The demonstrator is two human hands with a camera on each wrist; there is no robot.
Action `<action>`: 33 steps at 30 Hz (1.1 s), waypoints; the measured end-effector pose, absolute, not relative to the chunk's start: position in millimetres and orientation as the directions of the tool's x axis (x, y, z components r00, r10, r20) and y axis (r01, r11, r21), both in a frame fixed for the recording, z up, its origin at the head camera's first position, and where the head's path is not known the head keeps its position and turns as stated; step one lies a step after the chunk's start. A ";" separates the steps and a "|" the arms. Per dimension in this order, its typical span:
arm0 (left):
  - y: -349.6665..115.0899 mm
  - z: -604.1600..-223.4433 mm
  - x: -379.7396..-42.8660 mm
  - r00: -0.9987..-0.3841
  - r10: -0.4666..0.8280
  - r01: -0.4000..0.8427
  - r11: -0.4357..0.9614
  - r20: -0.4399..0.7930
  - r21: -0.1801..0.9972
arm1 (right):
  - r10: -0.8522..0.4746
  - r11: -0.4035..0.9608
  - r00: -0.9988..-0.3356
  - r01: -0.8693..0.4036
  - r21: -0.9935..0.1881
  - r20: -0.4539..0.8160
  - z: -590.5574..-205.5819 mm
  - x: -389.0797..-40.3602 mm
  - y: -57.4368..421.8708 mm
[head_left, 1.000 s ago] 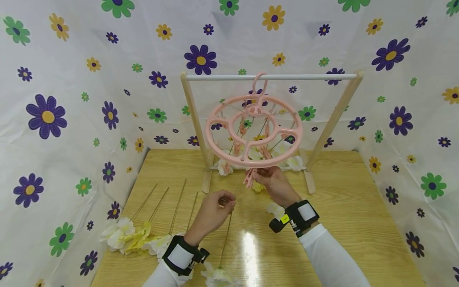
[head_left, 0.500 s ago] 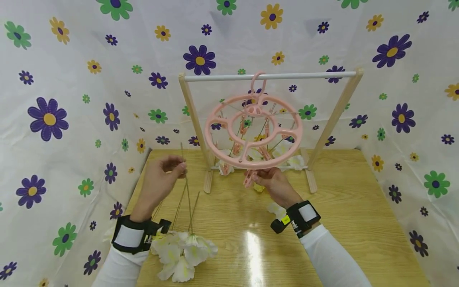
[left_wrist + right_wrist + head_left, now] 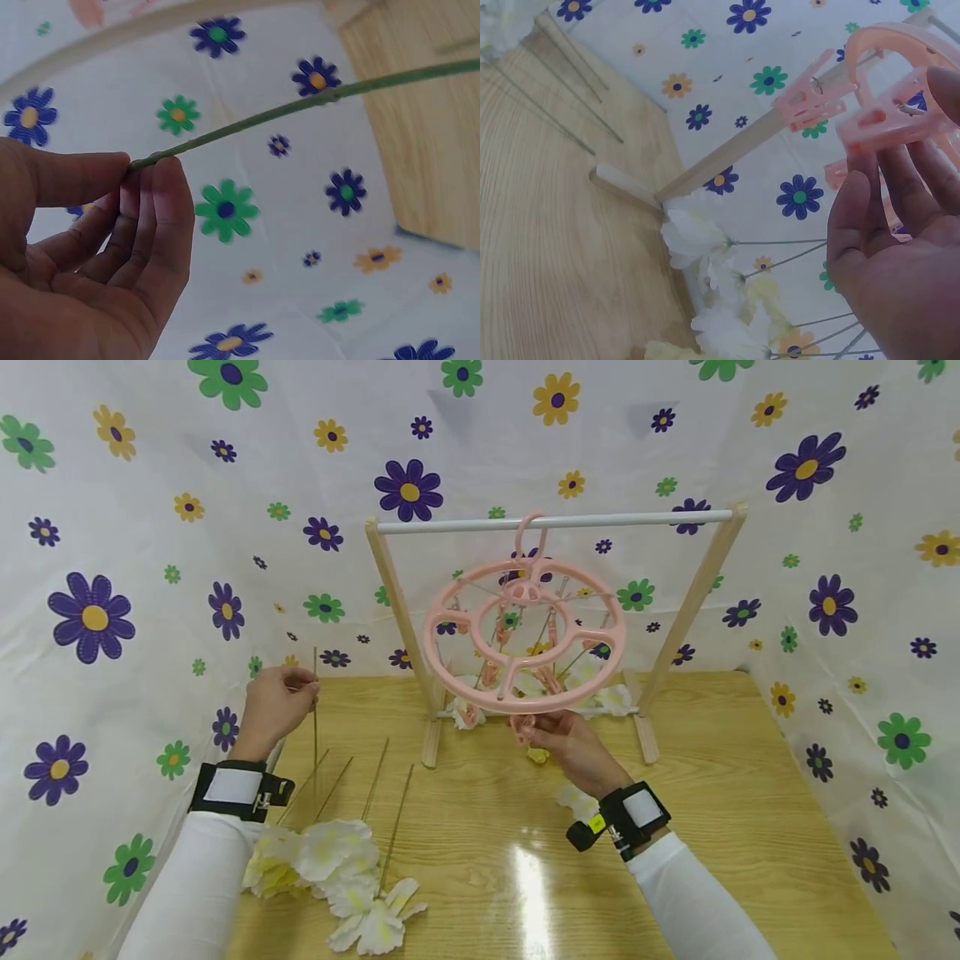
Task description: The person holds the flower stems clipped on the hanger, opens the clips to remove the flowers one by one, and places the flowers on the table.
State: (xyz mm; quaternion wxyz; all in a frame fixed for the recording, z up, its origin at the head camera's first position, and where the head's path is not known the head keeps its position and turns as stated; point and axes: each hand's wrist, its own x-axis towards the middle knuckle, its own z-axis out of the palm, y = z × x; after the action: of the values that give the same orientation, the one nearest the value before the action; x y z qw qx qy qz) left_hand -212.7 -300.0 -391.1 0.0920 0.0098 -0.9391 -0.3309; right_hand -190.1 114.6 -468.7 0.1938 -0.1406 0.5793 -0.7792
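My left hand (image 3: 279,706) pinches a thin green stem of an artificial flower between thumb and fingertips; in the left wrist view the stem (image 3: 262,118) runs off to the right. In the head view that stem stands upright, its lower end reaching the white petals (image 3: 337,852) among the flowers lying at the left. My right hand (image 3: 583,752) grips a pink clothespin (image 3: 521,727) below the near rim of a round pink hanger (image 3: 525,703). In the right wrist view the held clothespin (image 3: 877,127) is between thumb and fingers, partly hidden by them.
The hanger hooks over the white bar (image 3: 600,518) of a wooden stand (image 3: 693,602). White flowers (image 3: 615,697) hang from its other clips. Several stems lie on the table (image 3: 712,827) at left. A pale flower (image 3: 576,802) lies beside my right wrist. Patterned cloth encloses the table.
My left hand has moved left and upward with the stem, the flower trailing along over the others. My right hand has stayed on the clothespin.
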 end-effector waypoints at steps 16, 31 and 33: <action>-343.7 -415.6 -252.3 -0.992 -0.096 -0.057 0.921 0.085 0.385 | -0.024 0.402 -0.988 -0.151 -0.903 0.154 -495.4 -192.1 137.1; -349.0 -481.1 -260.7 -0.963 -0.209 -0.249 0.933 -0.172 0.261 | -0.152 0.564 -0.982 -0.181 -0.805 0.114 -519.1 -221.2 159.6; -352.1 -486.8 -261.7 -0.954 -0.225 -0.271 0.931 -0.198 0.245 | -0.152 0.538 -0.984 -0.159 -0.828 0.091 -518.7 -216.2 158.1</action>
State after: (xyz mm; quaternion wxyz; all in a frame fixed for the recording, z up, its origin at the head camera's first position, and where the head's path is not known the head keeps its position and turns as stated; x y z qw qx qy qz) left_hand -261.7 -352.1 -486.8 -0.0833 0.1267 -0.9791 -0.1359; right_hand -216.2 158.1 -518.7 -0.0039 -0.0888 0.8769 -0.4724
